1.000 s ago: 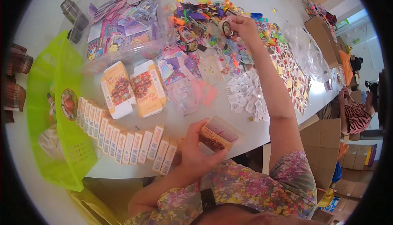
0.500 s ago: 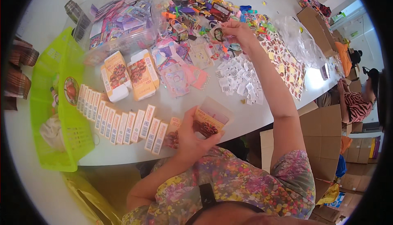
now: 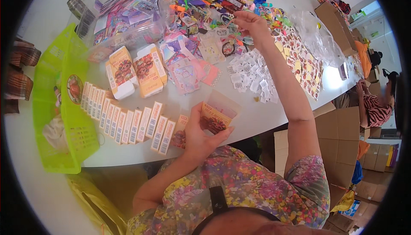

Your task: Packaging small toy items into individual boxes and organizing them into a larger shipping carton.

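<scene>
My left hand (image 3: 200, 132) is wrapped round a small yellow-orange carton (image 3: 216, 119) with a brown cartoon picture, its top flap standing up. My right hand (image 3: 252, 24) reaches far across the table, thumb and fingers pinched at the edge of a heap of small colourful trinkets (image 3: 201, 10); what the fingertips hold is too small to make out. Just below that hand lies a round black band (image 3: 228, 49). Beside it is a pile of small white printed packets (image 3: 254, 72). Nearer me, a row of closed cartons (image 3: 124, 121) stands on edge, left of the held carton.
Two open cartons (image 3: 122, 72) stand behind the row, near pink and purple cards (image 3: 186, 74). A clear bin (image 3: 128, 34) holds more cards. A lime-green basket (image 3: 70, 111) is on the left. Stickers (image 3: 299, 59) and a clear plastic bag (image 3: 319, 38) lie right; a person (image 3: 372, 106) sits beyond.
My right hand has moved slightly up and away. The black band it held in a clear wrapper now lies on the table. The left hand still grips the carton.
</scene>
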Motion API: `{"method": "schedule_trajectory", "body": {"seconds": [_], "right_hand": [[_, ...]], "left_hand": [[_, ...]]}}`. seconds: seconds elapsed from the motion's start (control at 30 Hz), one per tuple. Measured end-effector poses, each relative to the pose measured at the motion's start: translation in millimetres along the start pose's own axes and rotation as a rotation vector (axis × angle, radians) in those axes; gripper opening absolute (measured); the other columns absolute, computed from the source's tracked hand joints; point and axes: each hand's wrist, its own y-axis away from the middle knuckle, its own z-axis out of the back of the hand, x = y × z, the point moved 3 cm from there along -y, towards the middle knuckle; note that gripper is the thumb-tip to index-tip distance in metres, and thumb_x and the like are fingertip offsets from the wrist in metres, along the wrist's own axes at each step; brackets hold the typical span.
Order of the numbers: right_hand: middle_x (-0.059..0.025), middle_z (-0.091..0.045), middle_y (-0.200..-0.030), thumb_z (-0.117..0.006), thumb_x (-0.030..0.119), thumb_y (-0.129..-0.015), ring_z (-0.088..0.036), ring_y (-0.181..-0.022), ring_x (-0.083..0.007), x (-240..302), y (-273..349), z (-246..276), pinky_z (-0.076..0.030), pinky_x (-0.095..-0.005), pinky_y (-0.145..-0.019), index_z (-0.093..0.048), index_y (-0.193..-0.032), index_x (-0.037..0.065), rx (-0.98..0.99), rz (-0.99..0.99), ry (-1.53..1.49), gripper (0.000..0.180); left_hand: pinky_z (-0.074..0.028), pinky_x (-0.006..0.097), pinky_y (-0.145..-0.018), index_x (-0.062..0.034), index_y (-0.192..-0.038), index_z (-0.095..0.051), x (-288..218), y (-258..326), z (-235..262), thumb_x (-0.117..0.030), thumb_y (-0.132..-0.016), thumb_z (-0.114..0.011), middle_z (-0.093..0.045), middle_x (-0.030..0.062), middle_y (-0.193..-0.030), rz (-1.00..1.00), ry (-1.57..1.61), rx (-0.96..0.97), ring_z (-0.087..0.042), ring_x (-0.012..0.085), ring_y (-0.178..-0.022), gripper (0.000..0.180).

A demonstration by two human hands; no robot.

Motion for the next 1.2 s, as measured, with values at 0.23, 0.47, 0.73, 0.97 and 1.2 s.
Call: {"method": "schedule_trajectory", "body": {"seconds": [0.23, 0.47, 0.73, 0.97, 1.2], "right_hand": [[0.0024, -0.069, -0.087, -0.065, 0.009, -0.088, -0.057, -0.069, -0.0044, 0, -1, -15, -0.043, -0.0201, -0.057, -0.068, -0.103, 0.008, -0.015, 0.03, -0.023, 0.016], [-0.0007, -0.069, -0.08, -0.064, 0.005, -0.084, -0.06, -0.068, -0.007, -1, 2, -31, -0.047, -0.0225, -0.056, -0.072, -0.096, 0.005, 0.164, 0.135, 0.289, 0.014], [-0.0013, -0.068, -0.088, -0.065, 0.012, -0.083, -0.063, -0.073, -0.0103, -28, 6, -52, -0.05, -0.0275, -0.059, -0.072, -0.099, 0.006, 0.275, 0.357, 0.446, 0.018], [-0.0069, -0.065, -0.088, -0.067, 0.019, -0.079, -0.066, -0.081, -0.0237, -34, 6, -65, -0.052, -0.0365, -0.064, -0.071, -0.091, 0.006, 0.01, 0.663, 1.102, 0.018], [-0.0025, -0.071, -0.078, -0.066, 0.018, -0.087, -0.063, -0.059, -0.0158, 8, 3, -21, -0.046, -0.0295, -0.053, -0.073, -0.085, 0.003, 0.067, 0.162, 0.274, 0.017]], "left_hand": [[-0.054, 0.03, -0.083, 0.0006, -0.129, -0.035, 2, -3, 1, -0.004, -0.072, -0.082, -0.058, 0.0102, -0.109, -0.006, -0.029, 0.01, -0.063, 0.0161, -0.097, 0.074], [-0.051, 0.029, -0.081, 0.0026, -0.129, -0.039, 4, -4, 1, -0.011, -0.071, -0.083, -0.06, 0.0115, -0.109, -0.004, -0.002, -0.016, -0.061, 0.015, -0.096, 0.074], [-0.05, 0.031, -0.085, 0.0024, -0.129, -0.04, 8, -7, 6, -0.014, -0.071, -0.083, -0.059, 0.0121, -0.11, -0.001, -0.01, 0.002, -0.061, 0.0167, -0.099, 0.074], [-0.05, 0.031, -0.086, 0.0018, -0.129, -0.04, 5, -7, 6, -0.013, -0.071, -0.083, -0.059, 0.0118, -0.111, 0.0, 0.022, 0.006, -0.06, 0.0168, -0.101, 0.073], [-0.05, 0.03, -0.085, 0.0017, -0.129, -0.04, 13, -4, 8, -0.011, -0.071, -0.083, -0.06, 0.0108, -0.111, -0.038, 0.034, -0.054, -0.06, 0.0159, -0.099, 0.073]]}}
